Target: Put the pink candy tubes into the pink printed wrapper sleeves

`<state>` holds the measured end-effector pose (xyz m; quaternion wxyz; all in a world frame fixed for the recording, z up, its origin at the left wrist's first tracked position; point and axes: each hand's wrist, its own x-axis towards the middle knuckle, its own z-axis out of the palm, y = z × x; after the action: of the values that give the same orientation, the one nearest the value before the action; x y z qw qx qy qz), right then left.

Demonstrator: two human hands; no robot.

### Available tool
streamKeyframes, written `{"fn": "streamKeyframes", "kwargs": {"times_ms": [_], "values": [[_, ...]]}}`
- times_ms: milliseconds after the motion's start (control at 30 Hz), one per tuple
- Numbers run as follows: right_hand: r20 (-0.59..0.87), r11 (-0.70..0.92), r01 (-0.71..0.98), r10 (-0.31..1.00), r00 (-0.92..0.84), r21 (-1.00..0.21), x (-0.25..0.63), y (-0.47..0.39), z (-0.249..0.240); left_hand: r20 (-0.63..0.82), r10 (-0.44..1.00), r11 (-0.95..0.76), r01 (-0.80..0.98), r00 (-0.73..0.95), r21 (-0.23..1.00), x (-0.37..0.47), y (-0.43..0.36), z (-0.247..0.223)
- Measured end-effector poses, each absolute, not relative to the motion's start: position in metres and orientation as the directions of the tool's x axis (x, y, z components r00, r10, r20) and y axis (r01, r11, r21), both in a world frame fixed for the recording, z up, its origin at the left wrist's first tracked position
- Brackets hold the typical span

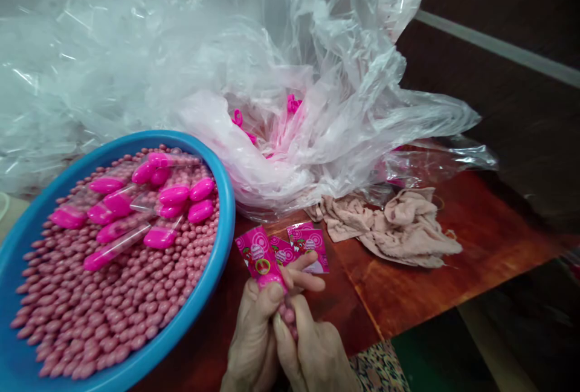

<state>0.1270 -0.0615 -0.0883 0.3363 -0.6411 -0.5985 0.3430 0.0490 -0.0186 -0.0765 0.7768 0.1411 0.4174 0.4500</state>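
Just right of the blue basin (225, 199), the left hand (254, 325) pinches a printed pink label (258, 253) against the candy-filled tube (289, 318), whose lower end the right hand (315, 343) grips, seemingly to keep both steady.

I've got left hand (251, 325) gripping, thumb on top, two fingers sticking out rightward. Right hand (319, 347) close beside it, pinching, other fingers curled.
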Motion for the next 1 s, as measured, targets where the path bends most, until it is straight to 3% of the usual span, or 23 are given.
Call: {"fn": "streamKeyframes", "kwargs": {"times_ms": [267, 567, 733, 867, 1000], "values": [[-0.117, -0.14, 0.424, 0.99, 0.081, -0.895, 0.131, -0.068, -0.078, -0.404, 0.882, 0.468, -0.548, 0.243, 0.693, 0.049, -0.033, -0.079], [-0.205, -0.221, 0.277, 0.975, 0.088, -0.935, 0.131, -0.074, -0.083, -0.521, 0.842, 0.507, -0.536, 0.142, 0.675, 0.046, -0.047, -0.077], [-0.289, -0.263, 0.175, 0.946, -0.145, -0.949, 0.141, -0.057, -0.091, -0.513, 0.831, 0.527, -0.604, 0.216, 0.598, 0.044, -0.041, -0.08], [-0.412, -0.443, -0.029, 0.855, -0.314, -0.896, 0.154, -0.044, -0.084, -0.487, 0.813, 0.569, -0.614, 0.319, 0.548, 0.043, -0.03, -0.083], [-0.505, -0.549, -0.229, 0.833, -0.226, -0.803, 0.156, -0.043, -0.072, -0.464, 0.806, 0.587, -0.605, 0.369, 0.538, 0.045, -0.026, -0.081]]}}
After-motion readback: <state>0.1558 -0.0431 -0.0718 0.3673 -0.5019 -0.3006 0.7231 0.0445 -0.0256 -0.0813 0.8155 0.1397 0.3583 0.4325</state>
